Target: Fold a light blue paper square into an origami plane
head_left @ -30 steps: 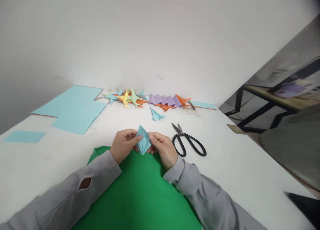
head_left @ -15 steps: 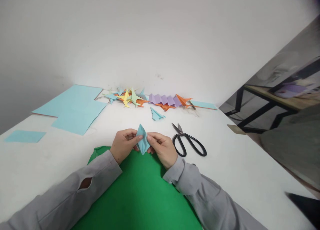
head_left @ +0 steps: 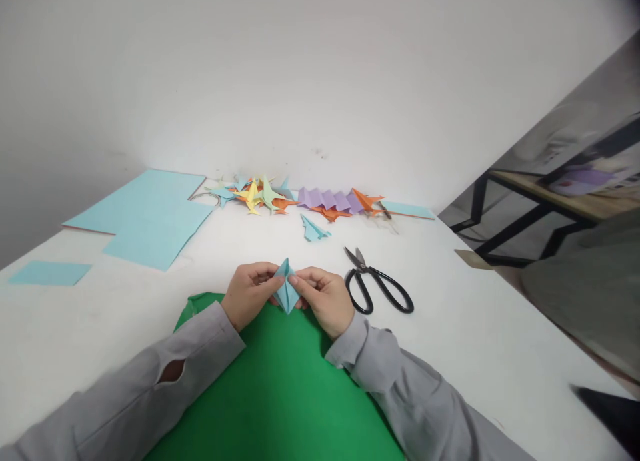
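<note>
- Both hands in a close pinch on one piece: left hand (head_left: 249, 292) grips the left edge of the light-blue folded paper diamond (head_left: 287, 303), right hand (head_left: 327, 299) the right edge, thumbs on the near face.
- Diamond is held just above the far edge of the green covering (head_left: 280, 387) (cloth or another soft sheet, cannot tell), points up and down, a crease line running down the middle.
- Step in hand, as judged: working the folds along that centre line. Best handled with light, even thumb pressure; a harder push from one side would likely skew the tips.
- Suggest lining both edges up with the centre before pressing, then running a thumbnail from the middle out to each point. A piece this small should crumple easily at the tips.
- Surface: white tabletop (head_left: 450, 341). Black-handled scissors (head_left: 362, 269) lie beside the right hand, blades slightly parted, pointing away.
- Beyond the hands: a light-blue folded paper plane (head_left: 314, 231); behind it, purple pleated paper (head_left: 327, 201), an orange folded figure (head_left: 365, 202) and a yellow folded figure (head_left: 252, 195).
- Left side: large light-blue sheets (head_left: 135, 201) overlapping, a small light-blue rectangle (head_left: 50, 273) apart from them.
- Room: pale wall (head_left: 320, 81) behind; at right, a wood-topped table (head_left: 550, 191) on a dark frame, its contents blurred.
</note>
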